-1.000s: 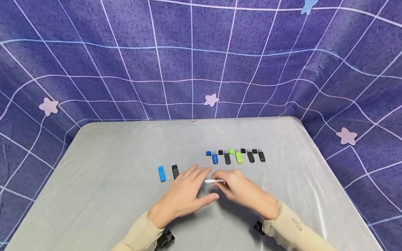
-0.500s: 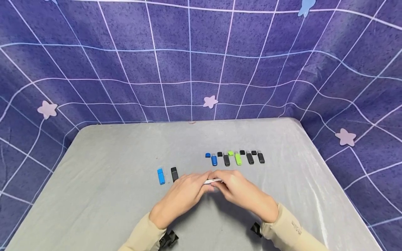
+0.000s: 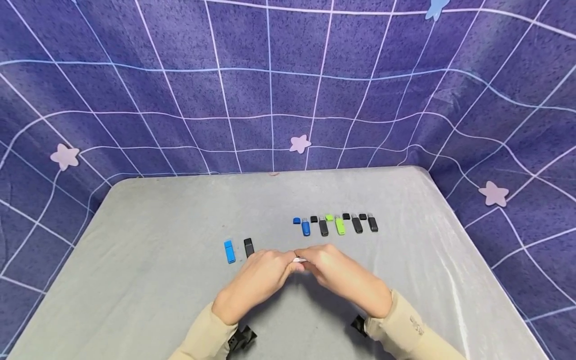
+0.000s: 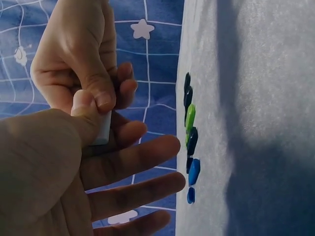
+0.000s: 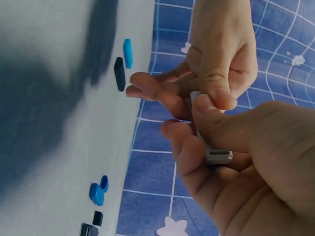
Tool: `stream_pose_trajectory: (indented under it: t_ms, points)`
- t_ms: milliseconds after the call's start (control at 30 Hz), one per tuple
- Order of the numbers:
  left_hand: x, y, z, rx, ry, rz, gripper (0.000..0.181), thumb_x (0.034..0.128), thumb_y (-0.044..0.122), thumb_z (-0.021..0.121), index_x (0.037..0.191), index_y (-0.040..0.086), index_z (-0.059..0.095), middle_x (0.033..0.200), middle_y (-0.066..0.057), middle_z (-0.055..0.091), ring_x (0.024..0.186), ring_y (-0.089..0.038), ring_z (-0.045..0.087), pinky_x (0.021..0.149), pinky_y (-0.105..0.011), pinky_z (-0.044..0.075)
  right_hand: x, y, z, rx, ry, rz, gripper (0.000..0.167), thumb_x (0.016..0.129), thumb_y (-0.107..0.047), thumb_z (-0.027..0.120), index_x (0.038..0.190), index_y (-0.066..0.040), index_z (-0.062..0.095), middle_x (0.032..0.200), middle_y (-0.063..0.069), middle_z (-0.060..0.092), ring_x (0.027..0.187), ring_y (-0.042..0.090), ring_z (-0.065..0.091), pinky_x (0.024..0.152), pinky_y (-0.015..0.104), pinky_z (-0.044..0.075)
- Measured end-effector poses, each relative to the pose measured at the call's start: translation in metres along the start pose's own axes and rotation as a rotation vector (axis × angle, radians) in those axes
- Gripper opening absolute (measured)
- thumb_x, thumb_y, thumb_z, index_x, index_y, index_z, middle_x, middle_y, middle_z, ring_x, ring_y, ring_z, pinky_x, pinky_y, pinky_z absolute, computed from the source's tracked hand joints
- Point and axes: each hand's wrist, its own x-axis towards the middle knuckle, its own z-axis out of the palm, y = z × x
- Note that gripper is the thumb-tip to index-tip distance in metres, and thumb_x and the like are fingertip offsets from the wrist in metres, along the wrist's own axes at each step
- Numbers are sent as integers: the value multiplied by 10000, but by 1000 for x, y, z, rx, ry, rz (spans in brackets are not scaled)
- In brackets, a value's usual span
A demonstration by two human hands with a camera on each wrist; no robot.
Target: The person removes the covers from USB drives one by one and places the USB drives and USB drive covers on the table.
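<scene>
Above the middle of the table, both hands pinch a small white USB flash drive [image 3: 299, 259]. My left hand [image 3: 260, 277] holds its left end between thumb and index finger, the other fingers spread out in the left wrist view. At the other end, my right hand [image 3: 344, 272] grips it with thumb and curled fingers. Its grey-white end [image 5: 218, 157] shows a dark slot in the right wrist view; the fingers cover much of the rest. Just beyond the left hand lie a capped blue flash drive [image 3: 230, 251] and a black flash drive [image 3: 249, 247], partly hidden by that hand.
A row of uncapped drives lies at the back right: a blue drive [image 3: 306, 227], a green drive [image 3: 339, 225] and several black drives [image 3: 357, 224]. Caps sit beside them, such as a blue cap [image 3: 296, 220]. A grey cloth covers the table [image 3: 157, 225]; a purple curtain [image 3: 252, 95] hangs behind.
My left hand, first spread beside the white flash drive, has moved in and taken its left end between thumb and finger. The hands have drawn closer together, covering more of the drive.
</scene>
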Motion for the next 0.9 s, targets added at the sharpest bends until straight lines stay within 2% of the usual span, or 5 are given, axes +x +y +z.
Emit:
stream_pose_trajectory:
  t_ms: [167, 300, 467, 700, 900]
  points:
    - [0, -1, 0, -12, -27, 6, 352, 1021, 432, 580, 733, 236, 534, 612, 134, 390, 571, -62, 425, 534, -288, 431, 3, -3, -1, -7, -33, 65, 149, 909, 58, 678, 847, -75, 699, 733, -17, 684, 648, 1, 543, 618, 128, 494]
    - [1, -4, -2, -5, -25, 32, 339, 1023, 406, 583, 741, 217, 583, 608, 125, 435, 574, -65, 451, 557, -304, 452, 8, -9, -1, -57, -53, 111, 218, 863, 64, 697, 745, -97, 607, 619, -47, 542, 573, -1, 395, 510, 133, 381]
    - [0, -7, -6, -1, -16, 35, 317, 1023, 403, 591, 765, 221, 607, 618, 139, 424, 595, -69, 456, 603, -314, 473, 11, -10, 0, -70, -50, 130, 242, 858, 29, 715, 748, -117, 557, 595, -76, 452, 540, 5, 372, 472, 136, 346]
    - [0, -10, -11, -16, 7, 41, 307, 1023, 398, 596, 773, 222, 570, 625, 145, 398, 586, -59, 425, 584, -289, 449, 14, -5, 1, -50, -40, 86, 219, 946, -84, 706, 786, -122, 561, 624, -63, 497, 543, 0, 407, 498, 118, 386]
    - [-1, -11, -12, -11, 43, 88, 327, 1040, 375, 584, 766, 211, 516, 634, 146, 376, 587, -50, 390, 570, -240, 388, 14, 0, -1, -23, 12, 12, 232, 896, 13, 701, 778, -128, 558, 646, -59, 506, 575, -4, 393, 525, 117, 386]
